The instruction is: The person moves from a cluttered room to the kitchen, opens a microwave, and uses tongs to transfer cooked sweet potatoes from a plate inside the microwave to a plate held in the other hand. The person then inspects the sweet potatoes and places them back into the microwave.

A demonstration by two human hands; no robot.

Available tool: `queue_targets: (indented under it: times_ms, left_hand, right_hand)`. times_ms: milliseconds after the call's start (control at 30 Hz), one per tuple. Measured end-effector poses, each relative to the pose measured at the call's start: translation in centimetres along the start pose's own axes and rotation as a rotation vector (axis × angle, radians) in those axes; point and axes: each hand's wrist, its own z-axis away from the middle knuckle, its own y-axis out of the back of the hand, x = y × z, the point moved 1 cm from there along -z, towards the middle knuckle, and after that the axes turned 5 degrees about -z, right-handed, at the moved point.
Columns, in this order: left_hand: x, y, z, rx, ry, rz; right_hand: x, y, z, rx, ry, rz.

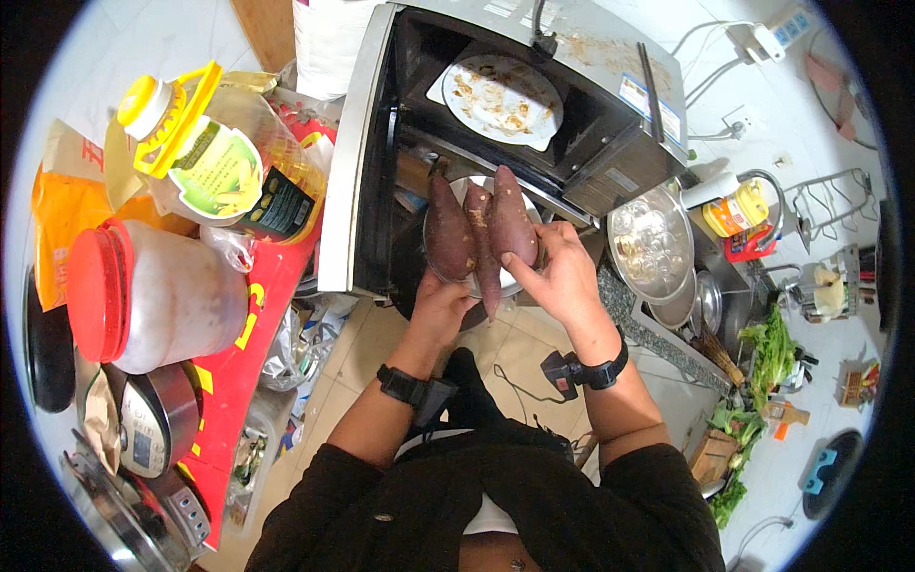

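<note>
Three purple-skinned sweet potatoes (449,232) lie side by side on a white plate (530,207). My left hand (439,304) holds the plate's near rim from below. With thumb and fingers, my right hand (561,275) grips the rightmost sweet potato (512,222). Just beyond the plate stands a microwave oven (618,154), its door (357,154) swung out to the left. Inside the oven is another white plate (502,100) with brown food residue on it.
On the left, a red-covered surface (268,293) carries a cooking oil bottle (221,164), a red-lidded jar (179,293) and a rice cooker (157,422). At right, a clear bowl (650,243) stands by the sink, with leafy greens (772,350) farther along. Chopsticks (650,93) lie on the microwave.
</note>
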Motion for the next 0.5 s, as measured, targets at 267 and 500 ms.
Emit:
queue_targets:
  times_ms: [267,500]
  left_hand:
    - [2.1,-1.5,3.8,-0.062,0.043,-0.051]
    - [3.3,-3.1,8.7,-0.102,-0.014,-0.114]
  right_hand:
    - [-0.4,1.7,4.1,-0.014,-0.069,-0.526]
    - [2.9,3.5,5.3,0.022,-0.339,-0.941]
